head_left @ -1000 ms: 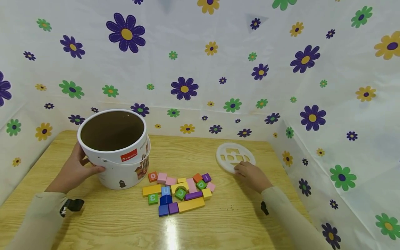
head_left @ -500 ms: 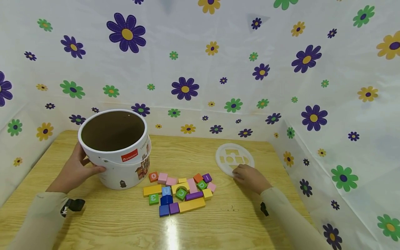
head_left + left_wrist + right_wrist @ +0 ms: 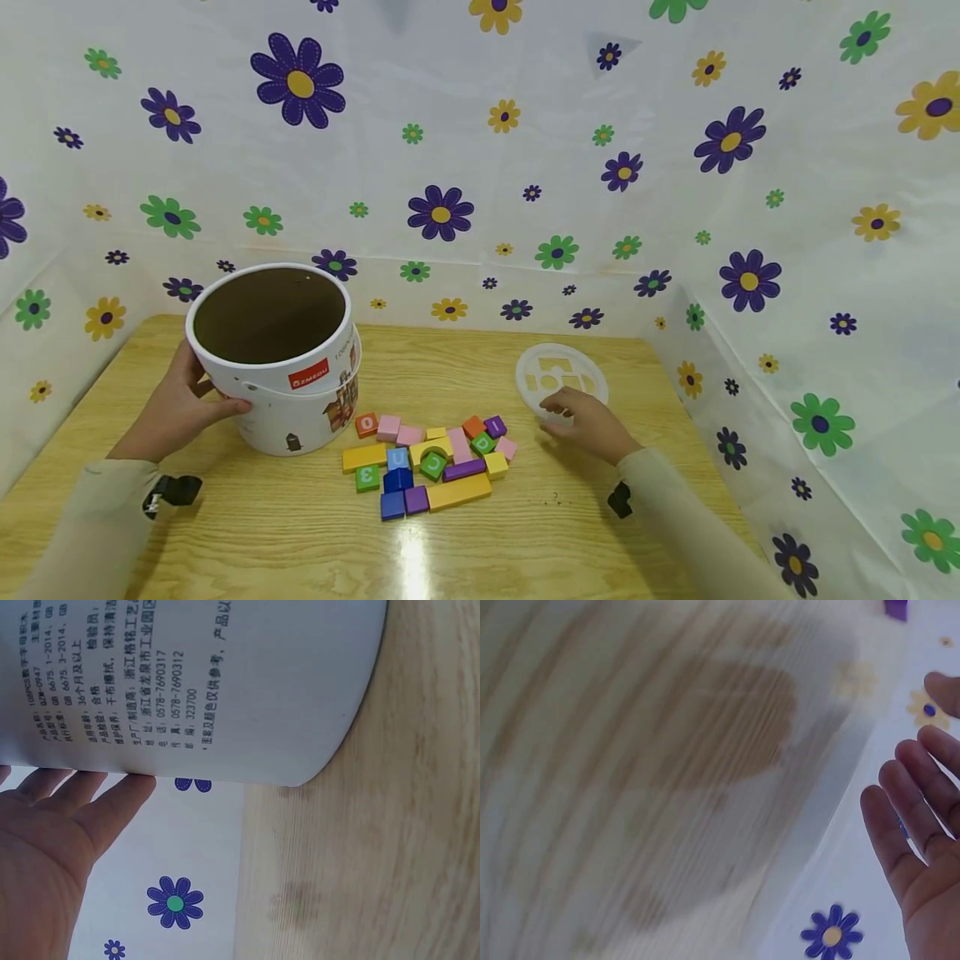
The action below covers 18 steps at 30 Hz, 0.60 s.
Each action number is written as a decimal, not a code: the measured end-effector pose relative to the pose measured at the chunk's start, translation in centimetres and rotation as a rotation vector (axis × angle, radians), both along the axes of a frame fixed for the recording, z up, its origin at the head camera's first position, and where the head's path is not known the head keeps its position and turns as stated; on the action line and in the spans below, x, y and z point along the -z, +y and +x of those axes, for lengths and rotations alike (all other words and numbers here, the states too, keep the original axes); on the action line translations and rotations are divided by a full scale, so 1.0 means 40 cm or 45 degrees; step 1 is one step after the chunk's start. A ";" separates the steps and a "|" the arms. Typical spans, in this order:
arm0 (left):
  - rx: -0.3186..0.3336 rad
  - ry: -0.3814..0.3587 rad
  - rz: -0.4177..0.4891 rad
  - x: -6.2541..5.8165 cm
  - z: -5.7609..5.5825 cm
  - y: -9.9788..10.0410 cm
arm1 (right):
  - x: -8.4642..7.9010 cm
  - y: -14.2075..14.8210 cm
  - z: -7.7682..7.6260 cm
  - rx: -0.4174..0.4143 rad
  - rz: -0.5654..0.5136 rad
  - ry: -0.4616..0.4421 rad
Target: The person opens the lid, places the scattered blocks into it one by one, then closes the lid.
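Note:
A white bucket (image 3: 277, 408) with a printed red label and a thin handle stands open-topped at the left of the table. My left hand (image 3: 180, 400) rests against its left side, thumb across the front and fingers along the wall; in the left wrist view the fingers lie straight against the bucket's printed text (image 3: 180, 675). To the right lies a round white lid (image 3: 528, 375) with shaped cut-outs. My right hand (image 3: 592, 423) is over the lid's near edge, overlapping it. Nothing is in that hand, and its fingers (image 3: 907, 802) are extended in the right wrist view.
Several coloured toy blocks (image 3: 459, 492), some with letters or numbers, lie in a cluster between bucket and lid. The wooden table (image 3: 300, 533) meets a flower-printed white sheet (image 3: 450, 275) behind and at both sides.
My right hand has let go of the lid's edge and moved slightly left, its fingers loosening. The lid has shifted a little left. The left hand and bucket have stayed put.

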<state>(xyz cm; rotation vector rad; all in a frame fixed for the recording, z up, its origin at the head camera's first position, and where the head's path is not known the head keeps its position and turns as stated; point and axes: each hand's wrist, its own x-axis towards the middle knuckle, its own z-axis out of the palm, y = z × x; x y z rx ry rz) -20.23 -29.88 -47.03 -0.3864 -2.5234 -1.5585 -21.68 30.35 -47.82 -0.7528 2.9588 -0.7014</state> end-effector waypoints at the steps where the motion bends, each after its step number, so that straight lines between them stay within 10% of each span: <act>1: 0.001 0.000 -0.001 0.000 -0.001 0.000 | -0.001 -0.009 0.003 -0.016 -0.036 -0.024; 18: 0.014 0.007 0.008 0.002 0.000 0.000 | 0.039 -0.085 0.043 -0.128 -0.041 -0.146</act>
